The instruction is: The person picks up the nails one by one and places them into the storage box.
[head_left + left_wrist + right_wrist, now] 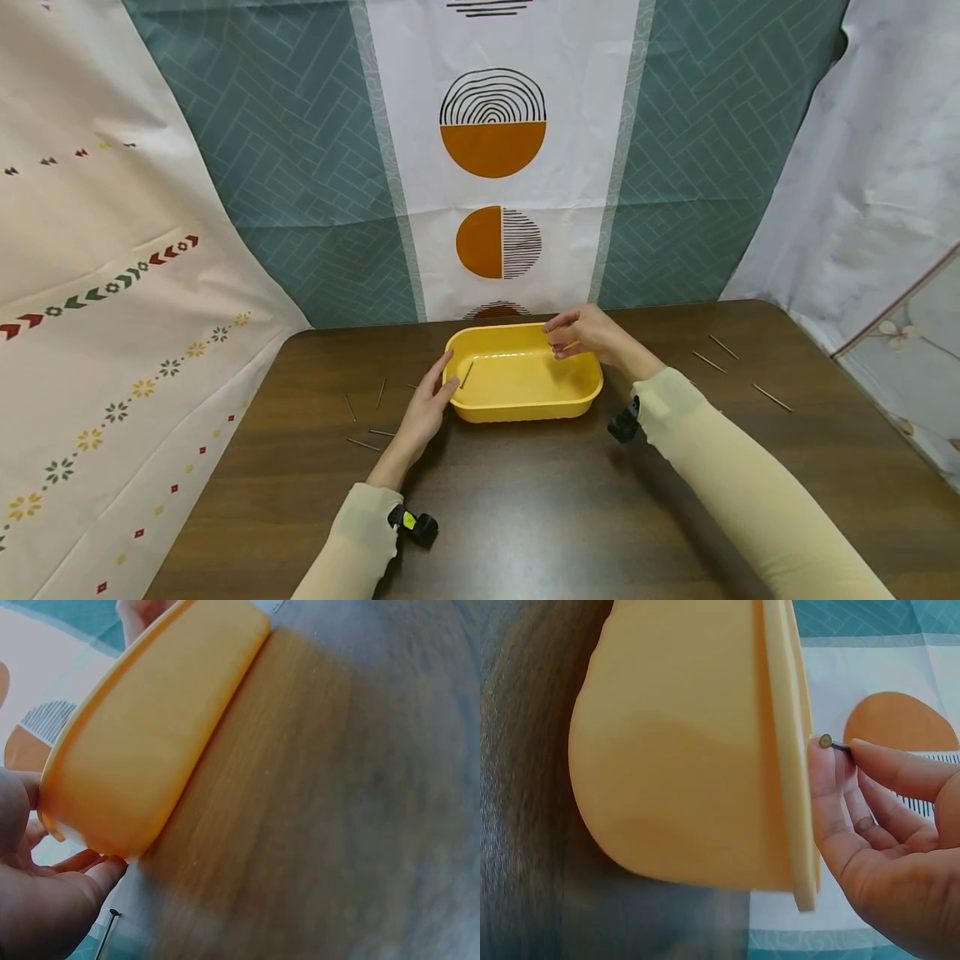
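Note:
A yellow plastic tray (525, 412) with rounded corners sits on the table, a single nail (467, 375) lying inside near its left end. My left hand (429, 404) grips that left end, thumb at the rim and fingers against the outer wall. Over the tray's back right corner is my right hand (588, 335). Between thumb and fingertips it pinches another nail (838, 746), whose flat head shows in the right wrist view just past the rim.
Several loose nails, one of them a nail (363, 444) at the front, lie on the dark wooden table (517, 517) left of the tray. More are scattered to the right, including a nail (772, 397). Patterned cloth (495, 192) hangs behind the table.

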Available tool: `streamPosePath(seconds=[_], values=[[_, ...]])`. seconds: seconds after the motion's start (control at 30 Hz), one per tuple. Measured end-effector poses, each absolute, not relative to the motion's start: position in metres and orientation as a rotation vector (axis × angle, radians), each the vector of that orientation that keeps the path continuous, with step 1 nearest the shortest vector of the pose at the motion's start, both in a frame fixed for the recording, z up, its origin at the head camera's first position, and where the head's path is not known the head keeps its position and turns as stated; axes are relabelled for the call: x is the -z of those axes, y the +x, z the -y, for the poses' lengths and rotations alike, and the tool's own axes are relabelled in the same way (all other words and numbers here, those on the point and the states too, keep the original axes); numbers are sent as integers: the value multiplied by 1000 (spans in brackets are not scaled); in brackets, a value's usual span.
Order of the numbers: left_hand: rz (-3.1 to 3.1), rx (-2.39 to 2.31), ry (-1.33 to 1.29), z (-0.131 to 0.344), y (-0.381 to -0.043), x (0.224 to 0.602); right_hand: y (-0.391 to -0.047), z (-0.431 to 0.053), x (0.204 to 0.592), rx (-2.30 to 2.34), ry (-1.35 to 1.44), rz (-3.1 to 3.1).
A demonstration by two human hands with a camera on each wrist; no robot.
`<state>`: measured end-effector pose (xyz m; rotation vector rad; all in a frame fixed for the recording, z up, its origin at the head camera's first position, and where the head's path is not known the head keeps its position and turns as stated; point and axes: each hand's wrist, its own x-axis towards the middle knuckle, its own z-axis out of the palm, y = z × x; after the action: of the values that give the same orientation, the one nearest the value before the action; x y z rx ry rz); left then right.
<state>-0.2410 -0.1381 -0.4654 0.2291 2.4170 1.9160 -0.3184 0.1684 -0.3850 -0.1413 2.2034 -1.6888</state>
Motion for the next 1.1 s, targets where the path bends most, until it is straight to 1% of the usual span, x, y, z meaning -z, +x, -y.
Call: streamPosePath(seconds=[0.37, 0.73, 1.1], values=[[-2421, -1913, 241, 138, -241, 466, -316, -152, 392, 1685, -195, -2218], [-2351, -1977, 299, 137, -241, 466, -322, -139, 400, 1743, -155, -2152], [-2353, -1971, 282, 139, -241, 466, -321, -126, 401, 1758, -154, -2137]])
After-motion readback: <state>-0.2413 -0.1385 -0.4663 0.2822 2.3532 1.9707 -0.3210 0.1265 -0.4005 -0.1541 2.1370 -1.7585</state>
